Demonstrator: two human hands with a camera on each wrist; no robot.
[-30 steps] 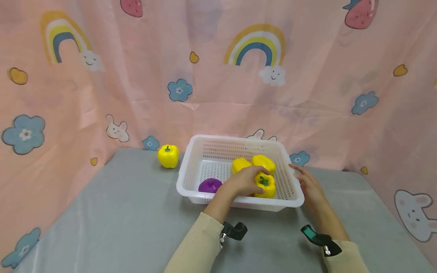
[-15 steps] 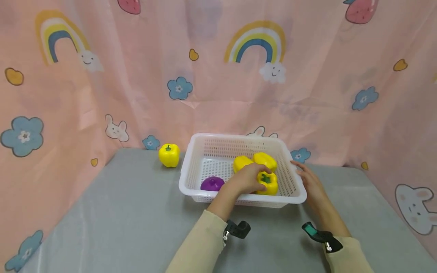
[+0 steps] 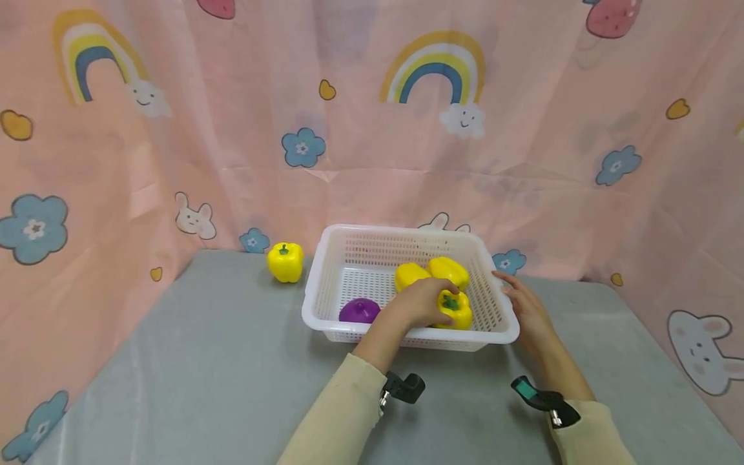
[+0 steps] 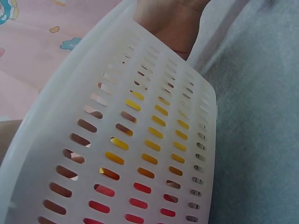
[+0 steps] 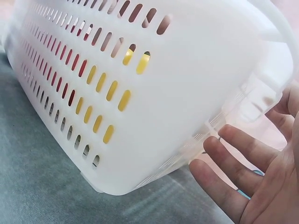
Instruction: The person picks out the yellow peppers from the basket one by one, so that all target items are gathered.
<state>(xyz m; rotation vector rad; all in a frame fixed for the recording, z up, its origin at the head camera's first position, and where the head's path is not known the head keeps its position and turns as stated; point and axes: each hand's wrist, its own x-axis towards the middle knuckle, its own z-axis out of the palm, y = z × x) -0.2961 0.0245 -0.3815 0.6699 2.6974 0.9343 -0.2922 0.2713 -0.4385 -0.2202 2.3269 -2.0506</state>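
Observation:
In the head view, my left hand [image 3: 415, 305] reaches over the front rim into a white slotted basket [image 3: 334, 326]. Its fingers and thumb hold a yellow bell pepper [image 3: 459, 311] with a green stem. Behind that pepper lie two more yellow ones, a left one [image 3: 409, 274] and a right one [image 3: 450, 271]. A round purple vegetable [image 3: 358, 310], perhaps an onion, rests left of the hand. My right hand [image 3: 531, 316] is at the basket's right side, fingers extended along the wall; the right wrist view shows its fingers [image 5: 238, 144] nearly straight. Something red [image 4: 138, 203] shows through the slots, mostly hidden.
Outside the basket, another yellow bell pepper [image 3: 285, 262] stands upright to the left, near the back edge of the grey table [image 3: 203, 374]. A pink patterned curtain [image 3: 360, 194] hangs directly behind the table.
The head view has shifted slightly, so the scene appears a little higher in it. Both hands keep their places, the left on the same bell pepper, the right beside the basket.

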